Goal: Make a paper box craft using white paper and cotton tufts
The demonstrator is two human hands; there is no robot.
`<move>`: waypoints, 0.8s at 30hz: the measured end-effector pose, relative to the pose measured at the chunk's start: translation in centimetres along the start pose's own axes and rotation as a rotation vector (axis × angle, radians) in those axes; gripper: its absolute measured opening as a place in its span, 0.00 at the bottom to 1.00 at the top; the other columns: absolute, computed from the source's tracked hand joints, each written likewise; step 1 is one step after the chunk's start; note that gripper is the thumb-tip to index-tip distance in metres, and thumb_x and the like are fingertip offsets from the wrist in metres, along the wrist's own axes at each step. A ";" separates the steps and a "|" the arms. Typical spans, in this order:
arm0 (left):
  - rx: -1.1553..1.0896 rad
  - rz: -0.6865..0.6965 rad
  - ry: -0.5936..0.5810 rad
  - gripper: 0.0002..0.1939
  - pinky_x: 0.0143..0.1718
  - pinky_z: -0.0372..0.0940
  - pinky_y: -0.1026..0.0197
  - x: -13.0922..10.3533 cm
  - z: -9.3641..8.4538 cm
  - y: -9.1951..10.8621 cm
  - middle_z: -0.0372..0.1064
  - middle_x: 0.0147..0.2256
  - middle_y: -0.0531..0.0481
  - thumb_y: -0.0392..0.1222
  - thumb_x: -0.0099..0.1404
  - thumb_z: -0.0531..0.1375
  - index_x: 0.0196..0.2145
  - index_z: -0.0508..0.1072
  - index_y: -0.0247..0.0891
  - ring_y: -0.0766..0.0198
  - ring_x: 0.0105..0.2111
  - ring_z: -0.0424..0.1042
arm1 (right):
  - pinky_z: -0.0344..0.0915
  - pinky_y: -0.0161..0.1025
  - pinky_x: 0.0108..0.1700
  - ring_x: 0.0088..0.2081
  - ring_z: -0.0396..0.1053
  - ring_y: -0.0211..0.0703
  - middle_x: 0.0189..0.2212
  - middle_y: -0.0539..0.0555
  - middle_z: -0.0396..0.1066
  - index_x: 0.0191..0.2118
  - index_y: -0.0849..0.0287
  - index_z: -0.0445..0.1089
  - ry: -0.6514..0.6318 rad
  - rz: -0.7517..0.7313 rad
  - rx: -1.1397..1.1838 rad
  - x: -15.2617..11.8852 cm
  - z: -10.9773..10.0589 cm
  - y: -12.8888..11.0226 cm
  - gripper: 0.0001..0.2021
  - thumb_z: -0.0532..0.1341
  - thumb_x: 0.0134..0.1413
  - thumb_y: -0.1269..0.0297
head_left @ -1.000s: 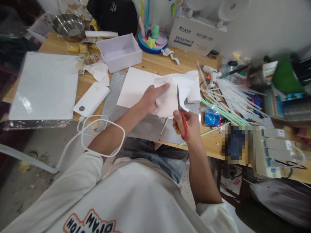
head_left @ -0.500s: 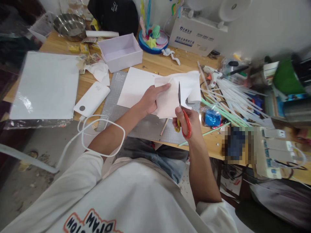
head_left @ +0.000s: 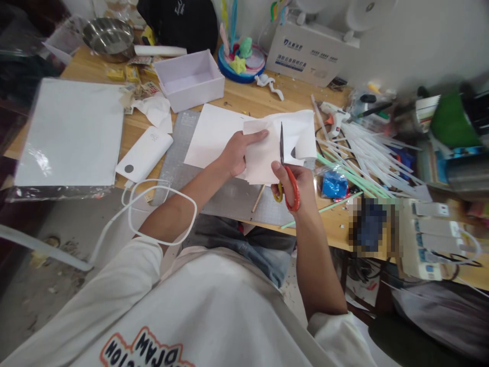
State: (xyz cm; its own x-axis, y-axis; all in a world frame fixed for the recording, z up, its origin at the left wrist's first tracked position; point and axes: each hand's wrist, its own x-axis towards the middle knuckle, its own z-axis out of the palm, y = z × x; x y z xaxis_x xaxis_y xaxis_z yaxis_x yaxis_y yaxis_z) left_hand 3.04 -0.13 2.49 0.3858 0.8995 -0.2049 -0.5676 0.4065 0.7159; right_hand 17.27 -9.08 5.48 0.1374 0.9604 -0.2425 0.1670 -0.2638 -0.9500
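Observation:
My left hand (head_left: 240, 152) pinches white paper (head_left: 262, 155), thumb on top and the other fingers underneath. The paper is held above the desk, and its cut right part curls away. In my right hand (head_left: 301, 181) is a pair of scissors (head_left: 292, 189) with red and yellow handles. Its dark blades point away from me and lie along the cut in the paper; they look nearly closed. Under the paper are another white sheet (head_left: 214, 133) and a grey cutting mat (head_left: 178, 153). A thin wooden stick (head_left: 259, 199) lies on the mat near its front edge.
A white power bank (head_left: 145, 155) with a looping cable lies left, beside a pack of white sheets (head_left: 72, 135). Behind stand a lilac box (head_left: 194, 92) and a blue round base (head_left: 240, 74) with clay shapes. Glue sticks (head_left: 367, 148) and a power strip (head_left: 424, 239) are at right.
The scissor blades have moved slightly away from me along the paper, with my right hand following. The cut right part of the paper stands further apart. My left hand stays almost in place.

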 end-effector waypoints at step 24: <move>0.020 0.016 -0.002 0.13 0.55 0.71 0.48 0.1 -0.2 0.0 0.81 0.37 0.44 0.44 0.58 0.69 0.38 0.76 0.34 0.48 0.48 0.79 | 0.47 0.34 0.13 0.13 0.56 0.33 0.11 0.43 0.51 0.16 0.54 0.56 0.089 0.012 -0.046 0.2 0.4 -0.4 0.29 0.73 0.40 0.40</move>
State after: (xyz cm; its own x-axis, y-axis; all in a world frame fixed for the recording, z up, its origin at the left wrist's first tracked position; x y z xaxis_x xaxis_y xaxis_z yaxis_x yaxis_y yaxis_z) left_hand 2.88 0.02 2.34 0.3781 0.9056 -0.1920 -0.5594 0.3887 0.7321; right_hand 16.86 -8.77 5.73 0.2253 0.9459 -0.2334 0.2090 -0.2809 -0.9367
